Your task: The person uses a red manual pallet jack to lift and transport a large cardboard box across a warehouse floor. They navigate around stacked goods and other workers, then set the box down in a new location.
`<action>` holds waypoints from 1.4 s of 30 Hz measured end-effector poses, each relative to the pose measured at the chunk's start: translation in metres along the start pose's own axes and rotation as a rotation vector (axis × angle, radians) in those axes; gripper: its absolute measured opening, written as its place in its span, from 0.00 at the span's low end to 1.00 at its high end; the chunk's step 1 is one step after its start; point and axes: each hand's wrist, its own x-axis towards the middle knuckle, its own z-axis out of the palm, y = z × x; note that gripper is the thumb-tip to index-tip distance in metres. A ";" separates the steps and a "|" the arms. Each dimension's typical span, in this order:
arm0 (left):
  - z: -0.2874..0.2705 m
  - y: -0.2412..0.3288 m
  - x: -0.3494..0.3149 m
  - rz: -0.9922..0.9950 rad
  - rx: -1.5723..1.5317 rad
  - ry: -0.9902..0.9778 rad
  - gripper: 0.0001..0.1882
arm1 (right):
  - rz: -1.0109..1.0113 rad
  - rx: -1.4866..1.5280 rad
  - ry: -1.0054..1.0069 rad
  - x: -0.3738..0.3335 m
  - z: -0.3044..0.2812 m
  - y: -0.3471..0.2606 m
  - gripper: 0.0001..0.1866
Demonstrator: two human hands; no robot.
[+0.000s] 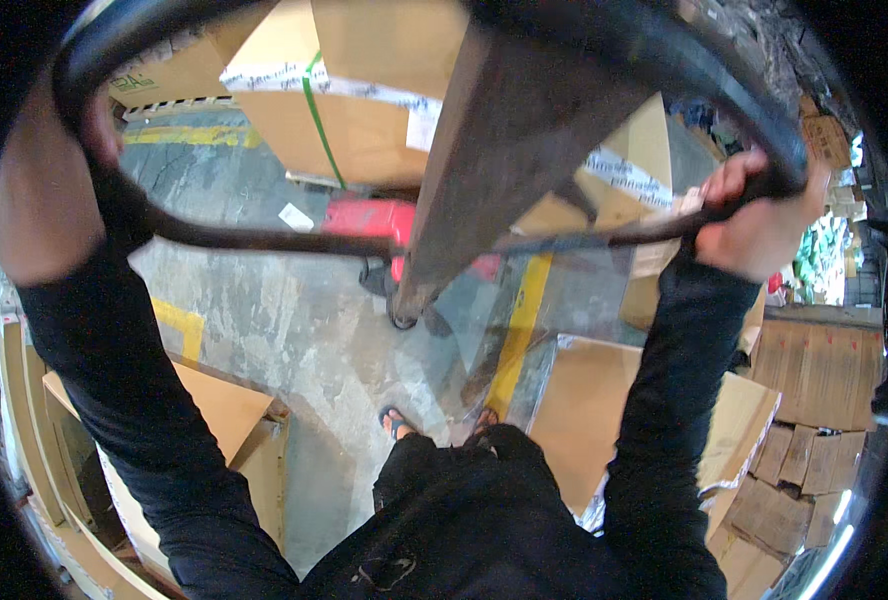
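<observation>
Head view, the only one: left hand (52, 195) wrapped round left side of a dark looped handle (274, 242), blurred, fingertips showing inside the loop. Right hand (759, 230) grasping the right side of same handle, fingers curled over the bar. Both arms reach forward, black sleeves (139, 400). Handle sits in upper half of view, spanning between the hands. Broad grey-brown shaft (504, 140) runs down its middle, narrowing toward the floor. Red wheeled-truck body (369, 217) low behind the shaft, partly hidden by it.

Beyond: large carton (364, 135) with green strap and white printed tape; another taped carton (649, 135) right of shaft, partly covered. White paper (295, 216) on grey concrete floor (264, 310), near the red body. Yellow floor line (517, 345) right of centre. Person's feet in dark sandals below, right foot beside that line. Open carton (219, 400) lower left, beyond left forearm; carton (584, 405) lower right, beside right forearm. Flattened cardboard (819, 370) stacked far right.
</observation>
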 end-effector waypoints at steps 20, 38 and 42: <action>-0.181 0.168 -0.237 -0.190 -0.039 0.464 0.28 | -0.315 0.039 -0.497 -0.070 -0.188 -0.055 0.32; -0.199 0.186 -0.237 0.130 -0.212 0.221 0.35 | 0.122 0.661 -1.003 -0.054 -0.234 -0.049 0.14; -0.213 0.168 -0.268 -0.061 -0.284 0.138 0.42 | -0.060 0.481 -0.889 -0.055 -0.221 -0.050 0.13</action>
